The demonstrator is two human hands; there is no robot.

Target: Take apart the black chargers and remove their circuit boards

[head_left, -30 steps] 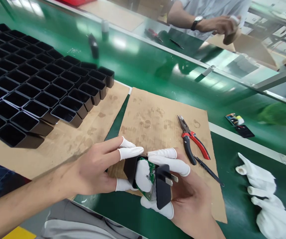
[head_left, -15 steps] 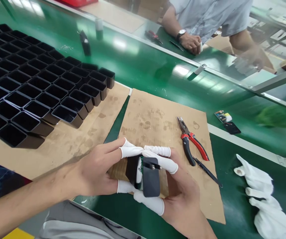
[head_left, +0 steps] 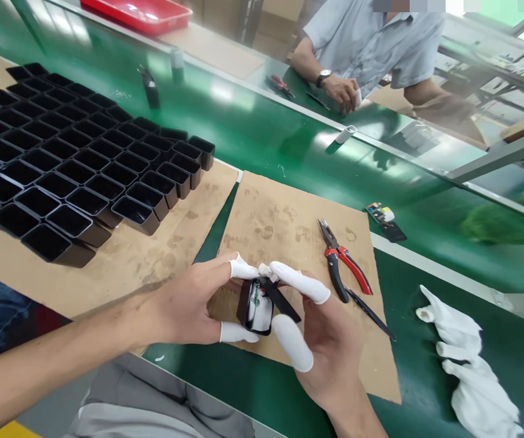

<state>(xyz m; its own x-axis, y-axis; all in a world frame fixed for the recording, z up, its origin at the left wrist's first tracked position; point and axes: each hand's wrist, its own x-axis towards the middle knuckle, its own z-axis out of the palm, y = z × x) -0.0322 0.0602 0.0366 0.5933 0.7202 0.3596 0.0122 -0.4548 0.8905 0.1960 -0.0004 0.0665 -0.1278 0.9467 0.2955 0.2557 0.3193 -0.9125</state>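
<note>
My left hand (head_left: pixel 184 301) grips a small black rectangular case (head_left: pixel 242 303) between white-cotted fingers and thumb. The case's open end faces right, showing a white part and a bit of green circuit board (head_left: pixel 256 293). A flat black plug cover (head_left: pixel 282 301) stands tilted off that end, seen nearly edge-on. My right hand (head_left: pixel 323 328) has its white-cotted forefingers at the cover's upper end, where something shiny shows, while its thumb is apart from the cover. Exactly how the fingertips hold the cover is partly hidden. Both hands are above the cardboard sheet (head_left: pixel 271 207).
Rows of open black cases (head_left: pixel 65 152) stand at the left. Red-and-black pliers (head_left: pixel 337 258) and black tweezers (head_left: pixel 371 313) lie right of my hands, with white finger cots (head_left: pixel 462 328) beyond. A co-worker (head_left: pixel 371 48) sits across the green belt (head_left: pixel 262 121), which carries several small parts.
The plug cover has swung from facing me to a tilted, nearly edge-on position, exposing the case's open end. My right thumb has come away from it.
</note>
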